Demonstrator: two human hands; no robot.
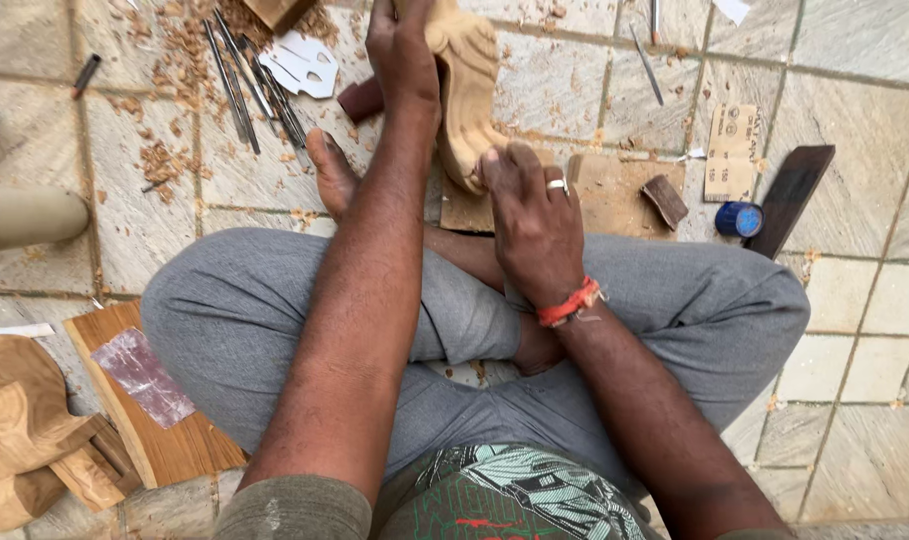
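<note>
The person is sitting cross-legged on a tiled floor, and both hands are working on a pale carved wood piece standing upright just past the knees. The left hand is gripping the carving at its upper part, fingers closed around it. The right hand, wearing a ring and a red wrist thread, is pressing its curled fingertips against the carving's lower edge; whether anything is pinched in that grip is impossible to tell. The carving's foot is resting on a flat board lying on the floor, and a small dark wood block is lying on that board's right part.

A small blue round tub is lying on its side right of the board, its contents not showing, beside a dark flat strip. Chisels and wood shavings are crowding the floor toward the far left. More carved wood and a plank are filling the near left corner. The tiles at the right are lying mostly open.
</note>
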